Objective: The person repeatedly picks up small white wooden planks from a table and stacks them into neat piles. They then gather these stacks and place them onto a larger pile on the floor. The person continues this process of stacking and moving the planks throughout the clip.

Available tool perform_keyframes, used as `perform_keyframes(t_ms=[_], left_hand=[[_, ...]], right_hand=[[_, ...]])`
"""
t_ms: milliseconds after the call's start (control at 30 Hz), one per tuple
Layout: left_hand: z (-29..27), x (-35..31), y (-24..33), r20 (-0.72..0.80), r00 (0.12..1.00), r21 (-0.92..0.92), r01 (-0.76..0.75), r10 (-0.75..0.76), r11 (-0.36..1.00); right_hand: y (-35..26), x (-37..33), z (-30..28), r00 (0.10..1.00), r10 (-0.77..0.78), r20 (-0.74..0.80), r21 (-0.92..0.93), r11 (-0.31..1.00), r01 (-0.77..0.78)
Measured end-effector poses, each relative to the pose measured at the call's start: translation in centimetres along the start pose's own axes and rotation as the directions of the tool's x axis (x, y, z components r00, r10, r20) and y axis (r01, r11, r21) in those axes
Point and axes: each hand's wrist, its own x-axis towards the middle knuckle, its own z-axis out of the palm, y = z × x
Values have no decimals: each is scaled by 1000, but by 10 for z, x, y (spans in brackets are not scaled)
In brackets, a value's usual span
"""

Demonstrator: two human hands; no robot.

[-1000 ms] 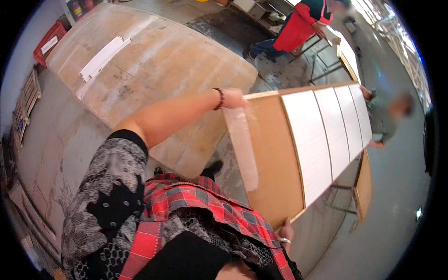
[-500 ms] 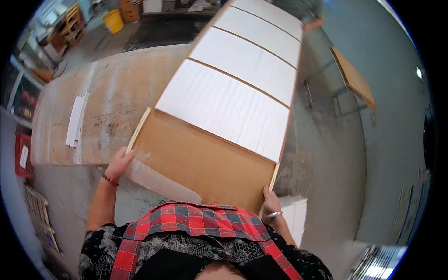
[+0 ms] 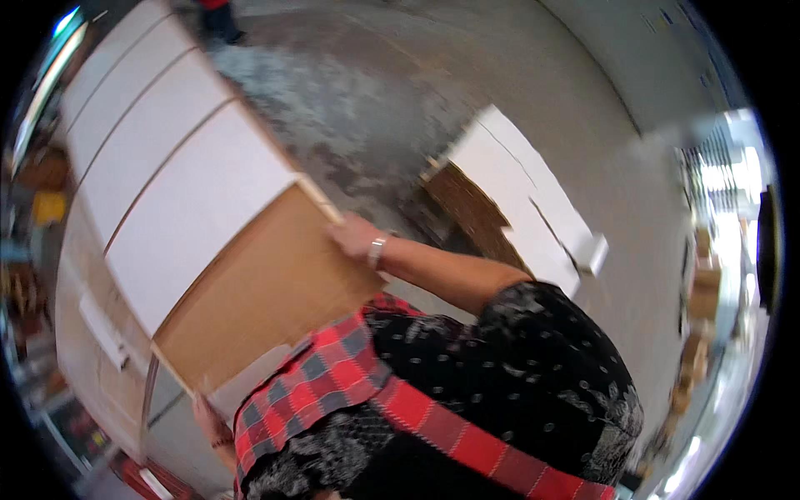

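While the long panel stretches from the far left toward the person, its near end is bare brown board and the rest carries white sections split by thin brown lines. Left hand grips the panel's near left corner; right hand clasps its right edge.

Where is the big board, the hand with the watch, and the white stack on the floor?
big board [image 3: 250, 292], head view, bare brown part
right hand [image 3: 354, 237], head view, back of hand
white stack [image 3: 533, 196], head view, top face
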Motion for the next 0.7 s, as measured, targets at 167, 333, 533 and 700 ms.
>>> perform_keyframes(t_ms=[167,333,533,700], left_hand=[[17,43,-2,61,997,34,47,-49,998],[56,71,9,38,993,49,106,-108,993],[98,74,35,-35,986,37,166,-165,985],[98,58,20,-148,964,-33,216,-219,976]], right_hand=[[-42,42,10,936,-310,170,-297,889,348],[-87,96,-26,955,-241,175,-193,942,273],[-94,129,-52,974,-150,168,36,989,146],[-89,136,-49,966,-138,219,167,981,102]])
